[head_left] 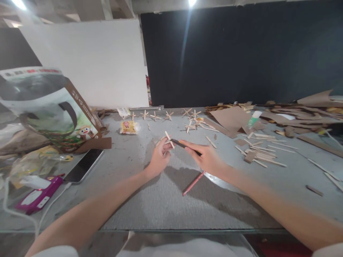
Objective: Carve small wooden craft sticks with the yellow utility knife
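Note:
My left hand [158,159] is closed, pinching a small cross of pale wooden sticks [167,135] above the middle of the table. My right hand [209,157] grips a slim, dark, pen-shaped tool [179,143], and its tip meets the sticks or lies right beside them. Exactly what kind of tool it is cannot be made out. Below the right hand lies a reddish pencil-like rod [193,184], its upper end partly covered. Several star-shaped stick pieces [168,116] sit farther back, with loose wooden sticks [261,153] heaped to the right.
A small yellow packet [129,127] lies left of centre. At left are a large printed bag [53,110], a phone [85,166] and a purple device [40,194] with white cables. Cardboard [226,119] and a glue tube [253,119] lie at back right.

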A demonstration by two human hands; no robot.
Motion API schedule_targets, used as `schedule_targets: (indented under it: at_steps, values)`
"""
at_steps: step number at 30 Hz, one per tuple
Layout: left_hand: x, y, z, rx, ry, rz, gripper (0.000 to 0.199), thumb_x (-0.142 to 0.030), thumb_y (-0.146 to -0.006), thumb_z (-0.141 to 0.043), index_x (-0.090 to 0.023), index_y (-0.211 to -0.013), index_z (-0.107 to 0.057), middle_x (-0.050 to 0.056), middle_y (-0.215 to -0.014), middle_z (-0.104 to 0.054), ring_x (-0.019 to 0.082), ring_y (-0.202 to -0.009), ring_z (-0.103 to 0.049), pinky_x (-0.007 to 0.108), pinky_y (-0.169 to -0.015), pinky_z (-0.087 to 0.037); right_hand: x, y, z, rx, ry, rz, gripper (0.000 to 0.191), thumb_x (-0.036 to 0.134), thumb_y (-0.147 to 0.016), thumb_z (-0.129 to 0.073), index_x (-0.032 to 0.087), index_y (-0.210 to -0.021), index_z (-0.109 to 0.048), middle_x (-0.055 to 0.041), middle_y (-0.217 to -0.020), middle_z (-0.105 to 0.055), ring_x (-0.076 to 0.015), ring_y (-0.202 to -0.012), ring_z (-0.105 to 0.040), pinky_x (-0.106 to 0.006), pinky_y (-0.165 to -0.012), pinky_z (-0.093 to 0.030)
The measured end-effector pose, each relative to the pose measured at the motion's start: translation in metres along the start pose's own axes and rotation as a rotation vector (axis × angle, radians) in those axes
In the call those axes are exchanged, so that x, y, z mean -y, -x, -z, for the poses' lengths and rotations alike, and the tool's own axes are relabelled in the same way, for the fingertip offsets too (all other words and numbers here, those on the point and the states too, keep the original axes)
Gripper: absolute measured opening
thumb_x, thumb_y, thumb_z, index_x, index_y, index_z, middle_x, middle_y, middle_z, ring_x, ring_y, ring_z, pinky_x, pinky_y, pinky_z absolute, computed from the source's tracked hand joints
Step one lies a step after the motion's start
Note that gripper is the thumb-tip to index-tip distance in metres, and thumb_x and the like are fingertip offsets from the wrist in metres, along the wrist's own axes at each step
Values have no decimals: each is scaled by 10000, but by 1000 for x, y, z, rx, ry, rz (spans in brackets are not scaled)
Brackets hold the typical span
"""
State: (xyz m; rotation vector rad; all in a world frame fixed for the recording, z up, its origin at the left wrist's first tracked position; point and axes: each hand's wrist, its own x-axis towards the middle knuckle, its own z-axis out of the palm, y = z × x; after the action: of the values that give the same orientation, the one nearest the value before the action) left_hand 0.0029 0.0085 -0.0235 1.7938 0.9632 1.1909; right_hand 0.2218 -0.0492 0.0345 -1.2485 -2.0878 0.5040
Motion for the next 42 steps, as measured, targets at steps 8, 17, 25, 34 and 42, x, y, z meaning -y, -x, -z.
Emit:
schedule_targets:
  at_steps: [8,17,25,34,42]
  values:
    - [2,2,2,51,191,-56,826,-35,-748,-498,-210,-1554,-460,111,-1206,-796,252,-1172,-754,517,-1104,-554,-3,6,-12,-45,56,105,533,362,-1081,-376,149,-1516,-598,-99,-931,-766,-147,-656,-549,-262,-706,-488]
    - [14,0,3,80,225,-148,782,-47,-681,-534,-222,-1436,-642,96,-1350,-743,313,-1194,-746,560,-1113,-554,-12,10,-14,-101,-1,159,537,386,-1072,-411,93,-1450,-655,-42,-733,-693,-102,-515,-324,-219,-513,-350]
    - [11,5,1,100,333,-46,779,-46,-686,-546,-151,-1457,-594,136,-1158,-809,310,-1070,-792,565,-1069,-583,-11,16,-33,-161,-6,107,540,361,-1064,-409,73,-1449,-657,-83,-778,-749,-105,-506,-401,-213,-526,-419]
    - [19,3,0,79,301,-94,768,-48,-646,-550,-185,-1393,-666,129,-1317,-742,325,-1179,-748,570,-1096,-564,-4,15,-25,-121,-38,71,551,356,-1035,-427,58,-1429,-670,-41,-721,-697,-97,-498,-277,-223,-485,-342]
    - [10,3,1,139,393,33,738,-69,-690,-568,-172,-1419,-615,119,-1119,-800,339,-1091,-780,622,-1037,-586,-7,18,-39,-166,-37,69,552,353,-1038,-429,55,-1440,-662,17,-550,-549,-103,-444,-284,-227,-444,-309]
